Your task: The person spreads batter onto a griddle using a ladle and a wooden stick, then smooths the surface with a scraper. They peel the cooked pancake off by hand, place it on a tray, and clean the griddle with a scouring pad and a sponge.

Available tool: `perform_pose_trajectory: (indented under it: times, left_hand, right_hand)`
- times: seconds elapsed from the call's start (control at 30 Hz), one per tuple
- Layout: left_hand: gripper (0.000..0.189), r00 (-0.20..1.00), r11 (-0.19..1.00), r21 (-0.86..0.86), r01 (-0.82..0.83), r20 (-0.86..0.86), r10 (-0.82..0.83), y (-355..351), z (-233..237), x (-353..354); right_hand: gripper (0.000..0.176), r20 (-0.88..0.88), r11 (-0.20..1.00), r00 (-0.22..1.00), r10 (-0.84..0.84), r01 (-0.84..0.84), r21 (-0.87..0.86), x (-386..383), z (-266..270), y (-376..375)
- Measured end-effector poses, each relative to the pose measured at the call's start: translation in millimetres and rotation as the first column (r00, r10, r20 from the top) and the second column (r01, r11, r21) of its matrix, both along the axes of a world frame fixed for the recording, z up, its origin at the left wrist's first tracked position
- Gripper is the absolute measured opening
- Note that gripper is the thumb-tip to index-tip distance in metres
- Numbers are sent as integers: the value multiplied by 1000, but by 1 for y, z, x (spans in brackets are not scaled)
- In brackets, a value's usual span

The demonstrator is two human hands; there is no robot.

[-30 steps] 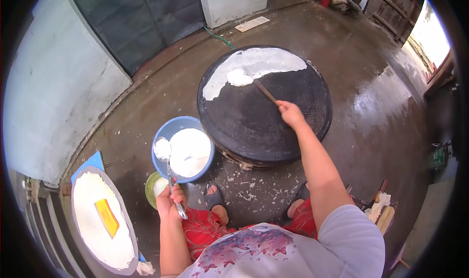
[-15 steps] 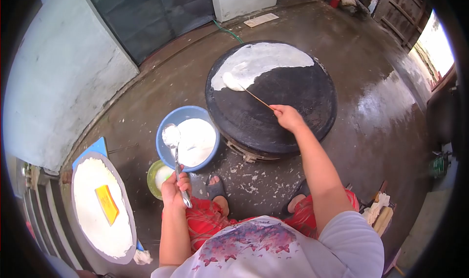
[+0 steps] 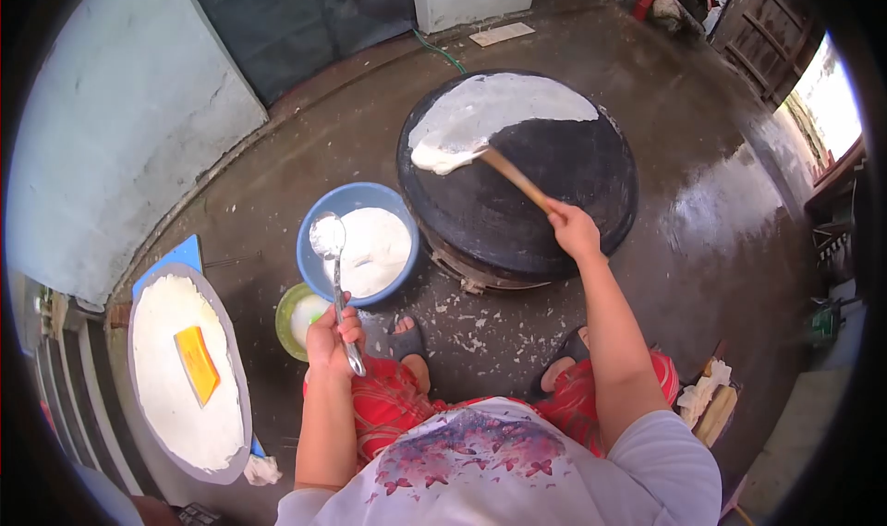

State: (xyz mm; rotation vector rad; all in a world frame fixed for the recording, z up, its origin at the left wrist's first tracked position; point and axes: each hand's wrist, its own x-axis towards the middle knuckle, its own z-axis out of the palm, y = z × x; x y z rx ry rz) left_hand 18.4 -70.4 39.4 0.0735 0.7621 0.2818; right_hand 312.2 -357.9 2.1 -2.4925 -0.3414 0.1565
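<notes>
My right hand (image 3: 575, 229) grips the handle of a wooden batter spreader (image 3: 517, 179). Its far end touches the edge of the white batter (image 3: 504, 106) on a large round black griddle (image 3: 545, 221). The batter covers the far and left part of the griddle; the near part is dark and bare. In my left hand (image 3: 333, 339) is a metal ladle (image 3: 338, 272), its bowl, coated white, held over a blue basin (image 3: 304, 249) of white batter. A green bowl (image 3: 285, 327) with whitish liquid and something bright green stands just beside that hand.
To the left, a grey round board (image 3: 242, 406) carries pale flat sheets with an orange scraper (image 3: 197, 364) on top. A blue panel (image 3: 176, 256) sticks out behind it. Split wood (image 3: 716, 415) lies at right. The floor (image 3: 702, 277) looks wet.
My right hand has moved slightly right and down, turning the spreader so its broad face shows. The batter's near-left edge has been pushed around. The ladle has barely moved.
</notes>
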Motion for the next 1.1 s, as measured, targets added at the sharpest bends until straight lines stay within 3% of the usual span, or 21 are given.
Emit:
perform_pose_trajectory:
  times: [0.03, 0.07, 0.13, 0.17, 0.2, 0.3, 0.37, 0.4, 0.47, 0.5, 0.53, 0.6, 0.73, 0.8, 0.83, 0.87, 0.93, 1.0, 1.1]
  left_hand:
    - [23, 1000, 1000, -1, -1, -2, 0, 0, -1, -2]
    - [24, 1000, 1000, -9, 3, 3, -3, -1, -2, -3]
    - [24, 1000, 1000, -11, 9, 7, -9, 0, -3, -6]
    - [24, 1000, 1000, -11, 11, 8, -11, 0, -4, -9]
    - [24, 1000, 1000, -14, 12, 10, -12, -1, -5, -11]
    - [25, 1000, 1000, -1, 15, 23, -15, -1, -6, -19]
    - [25, 999, 1000, 0, 17, 37, -17, 1, -6, -23]
    - [25, 999, 1000, 11, 18, 50, -18, 3, -5, -26]
    - [24, 1000, 1000, 14, 3, 23, -3, 2, 2, -25]
    - [22, 1000, 1000, 22, -7, -6, 7, 2, 3, -26]
    - [22, 1000, 1000, 19, -8, -7, 8, 3, 2, -28]
    - [23, 1000, 1000, 23, 7, -3, -7, 6, 0, -30]
    - [24, 1000, 1000, 26, 15, -10, -15, 11, -4, -34]
    - [27, 998, 999, 28, 46, 37, -47, 14, -10, -37]
    - [27, 998, 999, 27, 43, 38, -44, 14, -10, -37]
    - [27, 999, 999, 32, 42, 32, -43, 15, -10, -38]
    - [27, 997, 999, 11, 39, 61, -40, 16, -10, -41]
    - [27, 997, 999, -13, 39, 69, -38, 17, -10, -44]
    - [27, 996, 999, -23, 32, 88, -30, 20, -8, -46]
  right_hand:
    - [28, -32, 986, 990, -137, 140, 94, -1, -9, 1]
    - [28, -32, 986, 990, -137, 139, 94, 0, -28, 4]
    - [28, -93, 941, 995, 32, 2, 339, -7, -56, 13]
    - [28, -156, 932, 982, 108, -45, 359, -20, -59, 16]
    - [28, -197, 954, 973, 122, -60, 292, -37, -48, 19]
    - [28, -121, 946, 981, 151, -108, 307, -87, -40, 9]
    - [32, -192, 986, 973, 129, -104, 134, -124, -11, -2]
    - [32, -193, 986, 973, 130, -106, 128, -137, -7, -6]
    - [32, -50, 990, 992, 114, -118, -81, -158, -7, -11]
    - [31, 95, 991, 987, 130, -131, 5, -162, -28, -11]
    - [31, 94, 991, 987, 131, -132, 2, -163, -30, 1]
    - [30, 98, 997, 993, -68, 71, -30, -159, -33, 43]
    - [40, 130, 976, 976, 173, -152, -158, -132, -33, 154]
    - [57, 201, 961, 954, 222, -179, -212, -119, -54, 209]
    - [57, 199, 962, 955, 221, -180, -205, -114, -56, 227]
    - [62, 104, 953, 972, 209, -179, -244, -110, -58, 241]
    - [68, 4, 941, 982, 190, -181, -285, -113, -62, 248]
    - [70, 95, 981, 992, 88, -70, -181, -125, -68, 229]
    - [71, 12, 988, 997, 77, -75, -136, -173, -33, 182]
